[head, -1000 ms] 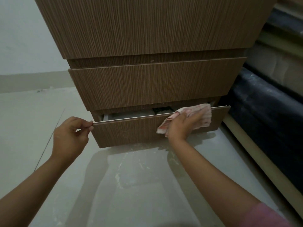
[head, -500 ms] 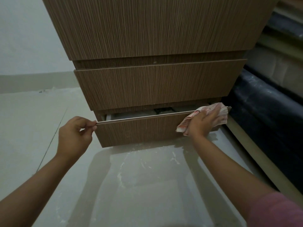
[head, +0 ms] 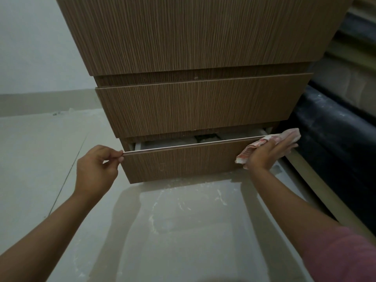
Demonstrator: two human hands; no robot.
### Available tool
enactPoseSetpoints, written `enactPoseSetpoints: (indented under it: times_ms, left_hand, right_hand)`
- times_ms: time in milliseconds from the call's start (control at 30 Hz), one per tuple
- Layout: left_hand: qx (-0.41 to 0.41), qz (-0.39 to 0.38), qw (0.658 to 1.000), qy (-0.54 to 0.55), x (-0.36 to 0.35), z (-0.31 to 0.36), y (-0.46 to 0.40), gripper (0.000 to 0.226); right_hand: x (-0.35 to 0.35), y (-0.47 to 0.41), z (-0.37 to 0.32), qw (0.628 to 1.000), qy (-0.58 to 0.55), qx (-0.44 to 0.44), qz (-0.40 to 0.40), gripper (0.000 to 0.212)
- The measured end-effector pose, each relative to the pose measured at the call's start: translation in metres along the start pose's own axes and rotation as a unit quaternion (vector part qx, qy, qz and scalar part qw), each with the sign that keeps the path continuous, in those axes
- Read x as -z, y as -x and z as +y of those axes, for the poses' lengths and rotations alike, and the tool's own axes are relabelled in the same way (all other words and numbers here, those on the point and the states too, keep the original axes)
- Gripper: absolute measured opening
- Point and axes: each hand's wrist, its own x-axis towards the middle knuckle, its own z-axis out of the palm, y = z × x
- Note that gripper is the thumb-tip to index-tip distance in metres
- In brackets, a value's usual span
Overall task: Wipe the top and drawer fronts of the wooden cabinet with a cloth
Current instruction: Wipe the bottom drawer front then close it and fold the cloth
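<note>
The wooden cabinet (head: 193, 37) fills the upper middle, with its middle drawer front (head: 199, 106) closed. Its bottom drawer (head: 183, 161) is pulled out a little. My left hand (head: 95, 169) pinches the top left corner of that drawer front between thumb and fingers. My right hand (head: 266, 153) presses a pink and white cloth (head: 284, 137) flat against the right end of the bottom drawer front, at its top edge. The cabinet's top is out of view.
Pale glossy floor tiles (head: 183, 231) with white dust streaks lie in front of the cabinet. A dark padded piece of furniture (head: 335, 135) with a light wooden base stands close on the right. A white wall (head: 36, 47) is on the left.
My right hand has slid the cloth rightward along the top edge of the bottom drawer front, from its middle to its right end. My left hand has kept its pinch on the left corner.
</note>
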Motion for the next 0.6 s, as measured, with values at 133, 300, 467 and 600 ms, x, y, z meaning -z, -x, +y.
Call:
enactPoseSetpoints:
  times_ms: [133, 300, 467, 600]
  left_hand:
    - [0.008, 0.000, 1.000, -0.001, -0.001, 0.000, -0.001, 0.011]
    - [0.008, -0.004, 1.000, -0.022, -0.001, 0.005, -0.004, 0.011]
    - [0.002, -0.014, 0.999, -0.032, 0.001, 0.007, -0.003, 0.010]
    - [0.013, -0.004, 1.000, -0.021, 0.000, 0.006, -0.004, 0.009]
  right_hand:
    - [-0.002, 0.001, 0.002, 0.999, -0.030, 0.001, 0.018, 0.054]
    - [-0.012, 0.002, 0.033, 0.993, -0.017, -0.112, 0.021, 0.077]
    - [-0.018, 0.018, 0.006, 0.992, -0.006, -0.121, 0.025, 0.065]
    - [-0.027, 0.053, -0.008, 0.998, -0.005, -0.049, -0.031, 0.060]
